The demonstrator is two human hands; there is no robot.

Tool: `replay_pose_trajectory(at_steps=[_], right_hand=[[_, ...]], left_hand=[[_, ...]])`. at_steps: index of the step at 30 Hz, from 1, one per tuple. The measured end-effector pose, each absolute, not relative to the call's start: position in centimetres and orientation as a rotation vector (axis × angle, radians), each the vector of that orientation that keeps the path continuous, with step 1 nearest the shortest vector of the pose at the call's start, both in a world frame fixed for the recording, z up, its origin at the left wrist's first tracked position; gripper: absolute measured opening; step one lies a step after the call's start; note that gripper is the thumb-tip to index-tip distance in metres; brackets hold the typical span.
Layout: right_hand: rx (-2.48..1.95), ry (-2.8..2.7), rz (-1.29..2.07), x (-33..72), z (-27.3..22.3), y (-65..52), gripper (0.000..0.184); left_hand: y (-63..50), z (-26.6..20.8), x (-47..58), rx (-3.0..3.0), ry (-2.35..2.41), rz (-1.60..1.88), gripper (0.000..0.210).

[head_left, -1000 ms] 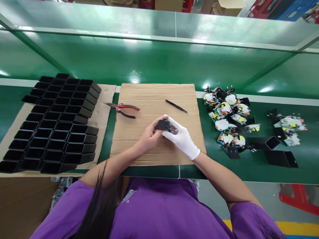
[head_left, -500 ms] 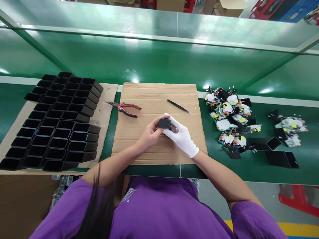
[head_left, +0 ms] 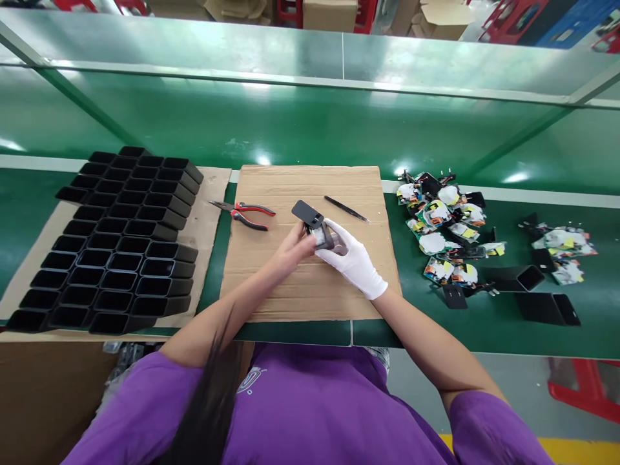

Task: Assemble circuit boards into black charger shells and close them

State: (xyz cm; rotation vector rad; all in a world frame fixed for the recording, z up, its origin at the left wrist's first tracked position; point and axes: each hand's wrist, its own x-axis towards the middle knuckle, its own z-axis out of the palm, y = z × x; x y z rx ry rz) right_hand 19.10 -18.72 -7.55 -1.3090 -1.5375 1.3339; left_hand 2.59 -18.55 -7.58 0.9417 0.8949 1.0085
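Over the cardboard sheet, a black plastic casing (head_left: 327,241) with whitish parts showing inside is held in front of me. At its upper left a flat black cover (head_left: 307,212) with small openings stands tilted out. My right hand (head_left: 349,259), in a white glove, grips the casing's right side between thumb and fingers. My bare left hand (head_left: 295,248) is closed at the casing's left side, its thumb smeared by motion and some fingertips hidden behind the casing. Red-and-black pliers (head_left: 245,214) lie to the left, and black tweezers (head_left: 345,208) lie just beyond the right hand.
Rows of open black housings (head_left: 119,261) stand on cardboard at the left. Several circuit boards with wires (head_left: 438,216) are heaped at the right, near two empty black housings (head_left: 547,309). The cardboard sheet (head_left: 271,290) covers the bench's middle; a metal shelf (head_left: 242,48) runs across the back.
The black cover has turned and now sticks out up and to the left, exposing the casing's whitish inside. My left hand has shifted slightly lower along the casing; the right keeps its grip.
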Motion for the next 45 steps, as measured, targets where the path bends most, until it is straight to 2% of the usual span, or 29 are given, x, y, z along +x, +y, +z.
replay_pose_trajectory(at_steps=[2, 7, 13, 17, 23, 37, 41, 45], right_hand=[[-1.292, -1.546, 1.308, 19.0, -7.6, -18.8, 0.07], [-1.202, -1.568, 1.344, 19.4, -7.3, -19.0, 0.065], [-1.09, -1.46, 1.355, 20.2, -6.3, -19.1, 0.048], [-1.078, -1.415, 1.312, 20.2, -6.3, -19.3, 0.048], [-1.051, -1.404, 1.298, 20.2, -6.3, -19.6, 0.046], [-1.031, -1.487, 1.253, 20.5, -6.4, -19.8, 0.047], [-1.0, -1.596, 1.095, 20.6, -6.3, -19.9, 0.04], [-0.997, -1.75, 0.77, 20.7, -6.2, -20.0, 0.031]], left_hand=[[-18.8, -7.6, 2.7, 1.042, 0.924, 1.03, 0.084], [-18.8, -7.8, 2.5, 1.091, 1.018, 1.097, 0.076], [-18.0, -7.4, 2.0, 0.8, 0.933, 1.137, 0.074], [-17.7, -6.2, 2.0, 0.572, 0.902, 1.008, 0.089], [-17.6, -5.7, 2.2, 0.417, 0.885, 0.986, 0.085], [-17.9, -6.2, 1.9, 0.586, 0.876, 0.998, 0.086], [-18.1, -6.5, 1.9, 0.767, 0.892, 1.091, 0.077], [-18.4, -7.0, 1.9, 1.228, 1.176, 1.234, 0.07]])
